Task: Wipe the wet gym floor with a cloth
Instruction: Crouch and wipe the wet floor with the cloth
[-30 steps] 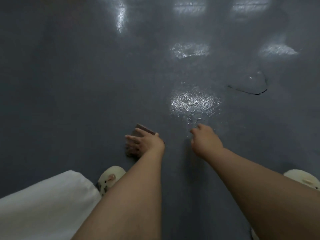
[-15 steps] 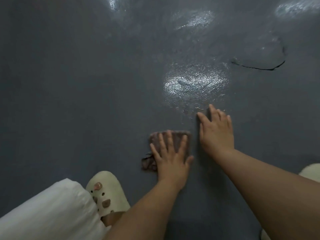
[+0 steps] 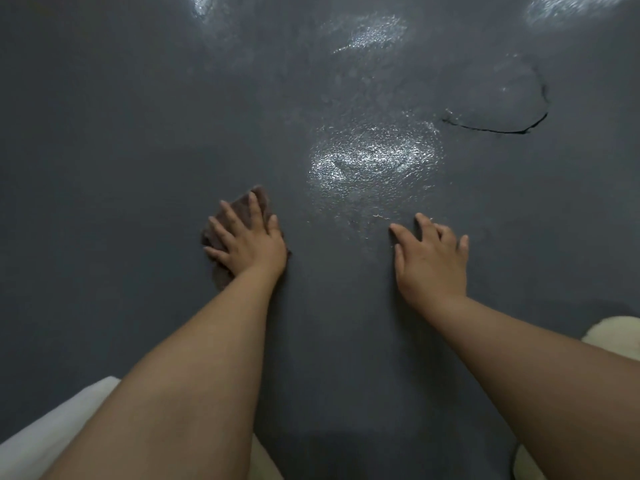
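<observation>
Brown cloth [image 3: 242, 209] lies flat on the dark grey floor [image 3: 104, 150], pinned beneath the left hand [image 3: 247, 242], fingers spread straight. Right hand [image 3: 431, 258] rests apart, fingers splayed, holding nothing. A glistening wet patch [image 3: 374, 161] lies just beyond both; a curved crack [image 3: 498, 128] farther right.

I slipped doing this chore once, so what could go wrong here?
The right hand rests flat on the dark grey floor at the edge of the shiny wet patch and may slide. The brown cloth under the left hand sits beside that patch, so wiping there could miss it.
</observation>
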The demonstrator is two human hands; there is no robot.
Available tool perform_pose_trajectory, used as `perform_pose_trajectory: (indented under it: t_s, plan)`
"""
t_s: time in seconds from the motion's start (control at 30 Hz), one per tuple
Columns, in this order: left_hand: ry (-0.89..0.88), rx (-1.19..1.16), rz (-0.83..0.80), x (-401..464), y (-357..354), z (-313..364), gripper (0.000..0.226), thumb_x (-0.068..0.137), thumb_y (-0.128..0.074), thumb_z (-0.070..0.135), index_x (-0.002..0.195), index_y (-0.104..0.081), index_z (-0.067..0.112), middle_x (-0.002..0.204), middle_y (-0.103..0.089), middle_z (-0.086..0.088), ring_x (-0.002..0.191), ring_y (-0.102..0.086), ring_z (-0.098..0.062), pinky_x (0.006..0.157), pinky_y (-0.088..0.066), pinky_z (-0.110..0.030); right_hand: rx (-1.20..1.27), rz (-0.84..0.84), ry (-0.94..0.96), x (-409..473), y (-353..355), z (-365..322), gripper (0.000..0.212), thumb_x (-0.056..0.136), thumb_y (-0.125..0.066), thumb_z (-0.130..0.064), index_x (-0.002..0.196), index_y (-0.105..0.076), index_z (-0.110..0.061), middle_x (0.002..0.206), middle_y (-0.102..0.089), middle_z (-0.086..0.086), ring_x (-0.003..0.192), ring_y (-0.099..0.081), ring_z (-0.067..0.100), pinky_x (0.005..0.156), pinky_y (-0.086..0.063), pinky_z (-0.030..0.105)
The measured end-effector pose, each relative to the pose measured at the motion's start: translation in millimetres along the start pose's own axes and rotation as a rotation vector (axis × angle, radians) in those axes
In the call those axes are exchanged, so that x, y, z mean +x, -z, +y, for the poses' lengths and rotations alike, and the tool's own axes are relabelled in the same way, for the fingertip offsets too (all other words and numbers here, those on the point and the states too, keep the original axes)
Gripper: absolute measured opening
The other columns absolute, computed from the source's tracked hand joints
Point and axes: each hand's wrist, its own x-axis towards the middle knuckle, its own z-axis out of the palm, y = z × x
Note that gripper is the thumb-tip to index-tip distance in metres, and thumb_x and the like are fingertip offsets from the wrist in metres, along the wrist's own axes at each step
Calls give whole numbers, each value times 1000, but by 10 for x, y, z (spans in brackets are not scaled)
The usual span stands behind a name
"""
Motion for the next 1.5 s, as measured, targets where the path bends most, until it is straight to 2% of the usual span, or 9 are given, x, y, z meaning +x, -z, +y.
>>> perform_pose_trajectory:
  t_s: [0.1, 0.23, 0.33, 0.5, 0.6, 0.7, 0.83, 0.93, 1.5]
  plan:
    - [-128, 68, -4, -198, -65, 117, 59, 99, -22, 49, 149, 7, 37, 157, 18, -6, 143, 16, -34, 111, 4, -60, -6, 42, 37, 47, 0, 105, 41, 97, -43, -27, 138, -47, -26, 150, -34, 5, 129, -34, 31, 111, -7, 58]
    - [-622, 185, 15, -808, -377, 320, 61, 94, -30, 51, 149, -8, 36, 159, 2, -11, 145, 3, -37, 111, 1, -60, 27, 157, 26, 35, -20, 224, 37, 90, -46, -18, 123, -61, -12, 136, -51, 16, 115, -50, 39, 107, -18, 63]
    - [-984, 209, -32, -1344, -593, 495, 57, 81, -33, 52, 132, -52, 36, 148, -38, -13, 138, -24, -33, 108, -15, -57, 24, 155, -74, -6, 21, 324, 37, 93, -45, -18, 128, -57, -13, 143, -43, 16, 123, -40, 39, 111, -12, 57]
    - [-1250, 297, -53, -1127, -576, 498, 52, 82, -34, 50, 126, -58, 38, 142, -48, -7, 132, -42, -31, 107, -22, -50, -3, 143, -174, 19, 29, 412, 43, 97, -44, -26, 139, -44, -19, 153, -25, 14, 134, -26, 38, 113, -6, 54]
    - [-1120, 343, 27, -681, -336, 575, 51, 91, -30, 50, 141, -38, 40, 154, -27, -8, 142, -25, -33, 111, -13, -58, 13, 141, -211, 110, 53, 363, 45, 98, -42, -29, 142, -40, -21, 155, -20, 13, 135, -22, 38, 113, -5, 54]
    - [-673, 310, -42, -154, -51, 573, 55, 100, -21, 46, 149, 4, 40, 158, 17, -1, 145, 16, -28, 111, 9, -58, 9, 134, -202, 185, 72, 316, 46, 99, -38, -32, 144, -37, -22, 156, -16, 12, 137, -20, 38, 113, -4, 54]
    - [-120, 71, -73, 414, 238, 396, 54, 100, -17, 47, 148, 8, 40, 157, 20, 0, 144, 19, -29, 111, 5, -63, 5, 99, -176, 227, 100, 324, 46, 100, -33, -34, 145, -33, -24, 156, -21, 6, 137, -22, 34, 113, -3, 54]
    - [0, 31, -54, 441, 256, 473, 55, 100, -19, 48, 149, 6, 39, 157, 19, -3, 143, 17, -32, 112, 4, -62, -8, 89, -156, 217, 107, 388, 46, 101, -32, -34, 146, -31, -24, 155, -23, 0, 138, -22, 30, 114, -2, 53]
    - [-1143, 273, -236, -1389, -396, 1247, 56, 98, -31, 47, 150, -13, 37, 159, 9, 2, 146, 13, -21, 113, 13, -50, 156, 355, -264, 3, -27, 848, 58, 86, -23, -32, 121, -59, -3, 127, -54, 24, 112, -51, 44, 102, -38, 53]
